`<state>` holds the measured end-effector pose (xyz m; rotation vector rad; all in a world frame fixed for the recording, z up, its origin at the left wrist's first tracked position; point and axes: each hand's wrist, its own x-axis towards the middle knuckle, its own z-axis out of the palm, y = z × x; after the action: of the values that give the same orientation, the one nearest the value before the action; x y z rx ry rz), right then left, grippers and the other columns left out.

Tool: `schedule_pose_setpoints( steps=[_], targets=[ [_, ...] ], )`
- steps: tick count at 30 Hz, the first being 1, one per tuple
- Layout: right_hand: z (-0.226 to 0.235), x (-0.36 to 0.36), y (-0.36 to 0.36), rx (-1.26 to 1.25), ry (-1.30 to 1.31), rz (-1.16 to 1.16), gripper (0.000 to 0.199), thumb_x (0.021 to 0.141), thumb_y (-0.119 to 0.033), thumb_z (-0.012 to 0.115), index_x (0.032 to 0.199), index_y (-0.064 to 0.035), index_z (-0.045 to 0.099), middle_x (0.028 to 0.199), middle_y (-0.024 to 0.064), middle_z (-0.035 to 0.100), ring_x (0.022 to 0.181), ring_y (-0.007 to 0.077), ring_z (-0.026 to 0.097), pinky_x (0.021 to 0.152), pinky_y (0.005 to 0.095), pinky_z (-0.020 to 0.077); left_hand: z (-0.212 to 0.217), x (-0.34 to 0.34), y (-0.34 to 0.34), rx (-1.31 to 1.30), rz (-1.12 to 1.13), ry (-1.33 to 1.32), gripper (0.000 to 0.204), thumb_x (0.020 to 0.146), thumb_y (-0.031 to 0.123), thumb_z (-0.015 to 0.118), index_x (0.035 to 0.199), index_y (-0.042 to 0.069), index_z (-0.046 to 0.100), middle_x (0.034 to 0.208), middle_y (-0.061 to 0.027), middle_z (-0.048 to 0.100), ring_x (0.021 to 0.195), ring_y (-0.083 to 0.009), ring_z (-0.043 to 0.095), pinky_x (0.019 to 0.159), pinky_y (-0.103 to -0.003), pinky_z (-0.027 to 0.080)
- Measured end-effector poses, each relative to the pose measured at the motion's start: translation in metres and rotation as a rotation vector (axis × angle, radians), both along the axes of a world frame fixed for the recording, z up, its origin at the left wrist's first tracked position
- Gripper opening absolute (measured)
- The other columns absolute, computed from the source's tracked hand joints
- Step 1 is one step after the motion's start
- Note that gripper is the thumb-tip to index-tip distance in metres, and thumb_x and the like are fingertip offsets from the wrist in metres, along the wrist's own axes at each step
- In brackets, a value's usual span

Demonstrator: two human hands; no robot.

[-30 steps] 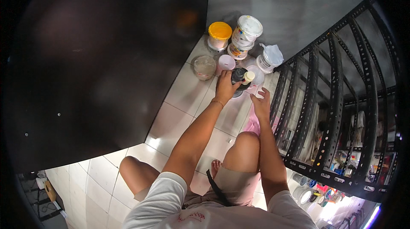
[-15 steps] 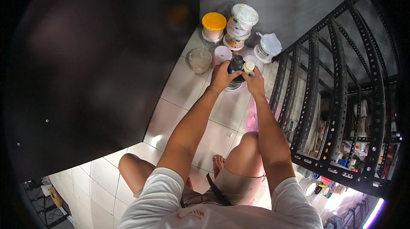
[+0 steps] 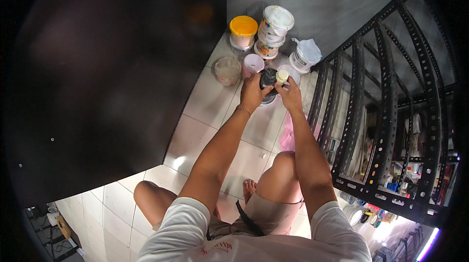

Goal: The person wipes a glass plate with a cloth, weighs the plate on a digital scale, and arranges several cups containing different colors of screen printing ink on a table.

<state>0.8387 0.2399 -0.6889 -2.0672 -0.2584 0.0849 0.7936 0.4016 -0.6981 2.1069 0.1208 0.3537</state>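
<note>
My left hand (image 3: pixel 251 92) is closed around a small black bottle (image 3: pixel 268 76) with a dark cap. Beside it, my right hand (image 3: pixel 291 96) grips a small bottle with a cream-coloured cap (image 3: pixel 282 76). The two bottles stand side by side, close together, over a dark-topped tub (image 3: pixel 268 99) that my hands partly cover. Just beyond my left hand is a pink tub (image 3: pixel 253 62). A pale round lid (image 3: pixel 290 71) shows behind my right hand.
Farther back stand a yellow-lidded bucket (image 3: pixel 243 26), stacked white buckets (image 3: pixel 277 20) and a white bucket with a cloth on top (image 3: pixel 306 53). A greyish tub (image 3: pixel 227 71) sits at left. A black panel (image 3: pixel 112 76) borders the left; a black metal rack (image 3: pixel 359 110) borders the right.
The black bottle has tipped slightly, its cap now lower and nearer me. My hands have otherwise hardly moved, and both bottles remain in them.
</note>
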Motion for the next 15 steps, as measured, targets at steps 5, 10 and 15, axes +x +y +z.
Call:
schedule_pose_setpoints(
  steps=[5, 10, 15],
  targets=[
    [-0.01, 0.004, -0.004, 0.007, -0.011, -0.039, 0.069, 0.076, -0.019, 0.076, 0.134, 0.0003, 0.044, 0.122, 0.0214, 0.061, 0.111, 0.0314, 0.062, 0.094, 0.0386, 0.048, 0.008, -0.001, -0.004, 0.073, 0.03, 0.011, 0.056, 0.072, 0.018, 0.08, 0.119, -0.001, 0.054, 0.118, -0.018, 0.059, 0.107, -0.0371, 0.055, 0.093, -0.043, 0.045],
    [-0.001, 0.0, -0.005, 0.034, 0.023, -0.088, 0.077, 0.076, -0.02, 0.077, 0.139, -0.0003, 0.037, 0.13, 0.0212, 0.055, 0.118, 0.0324, 0.057, 0.096, 0.0401, 0.0471, 0.014, -0.005, -0.004, 0.037, 0.046, -0.051, 0.07, 0.072, 0.019, 0.081, 0.129, -0.001, 0.046, 0.124, -0.021, 0.053, 0.114, -0.0379, 0.052, 0.096, -0.042, 0.043],
    [0.005, -0.031, -0.012, 0.351, 0.167, -0.38, 0.073, 0.086, -0.023, 0.071, 0.142, 0.0014, 0.03, 0.136, 0.0228, 0.047, 0.116, 0.0293, 0.055, 0.098, 0.0363, 0.0434, 0.022, -0.052, 0.016, 0.02, 0.082, -0.05, 0.082, 0.074, 0.021, 0.08, 0.139, -0.001, 0.036, 0.135, -0.0261, 0.044, 0.126, -0.041, 0.042, 0.106, -0.045, 0.036]
  ],
)
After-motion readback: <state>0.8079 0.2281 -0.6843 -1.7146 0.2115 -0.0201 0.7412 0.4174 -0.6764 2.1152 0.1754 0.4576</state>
